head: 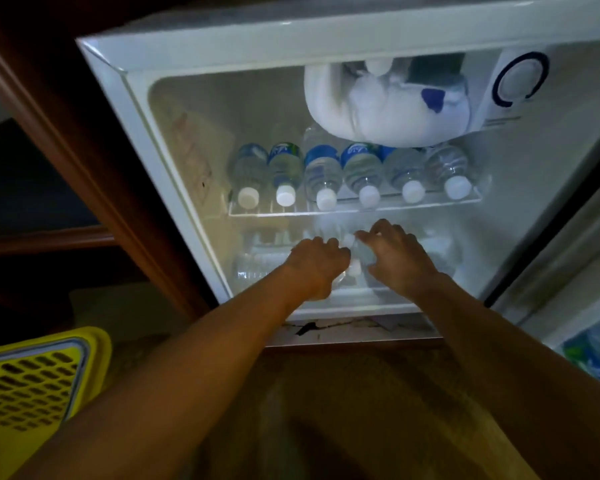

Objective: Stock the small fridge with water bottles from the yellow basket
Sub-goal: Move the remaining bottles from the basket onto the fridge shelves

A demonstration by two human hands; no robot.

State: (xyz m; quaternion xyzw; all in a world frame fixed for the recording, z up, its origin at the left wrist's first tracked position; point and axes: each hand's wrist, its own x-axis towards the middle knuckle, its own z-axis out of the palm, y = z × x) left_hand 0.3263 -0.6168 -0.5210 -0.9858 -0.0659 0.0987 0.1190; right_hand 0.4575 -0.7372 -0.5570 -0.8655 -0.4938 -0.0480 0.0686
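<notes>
The small white fridge (146, 140) stands open in front of me. Several water bottles (323, 174) lie side by side on its clear upper shelf (413, 202), white caps toward me. Both my hands reach into the lower compartment. My left hand (316, 265) is curled over a clear bottle (257, 268) lying there. My right hand (395, 258) rests on another bottle (361, 252) beside it, fingers around its neck near the white cap. The yellow basket (32, 386) sits at the lower left; its inside is out of sight.
A frosted freezer box with a white bundle (388, 105) hangs at the fridge's top, next to a thermostat dial (520, 79). A brown wooden cabinet frame (84, 140) borders the fridge on the left. The open fridge door (589, 351) holds something blue at right.
</notes>
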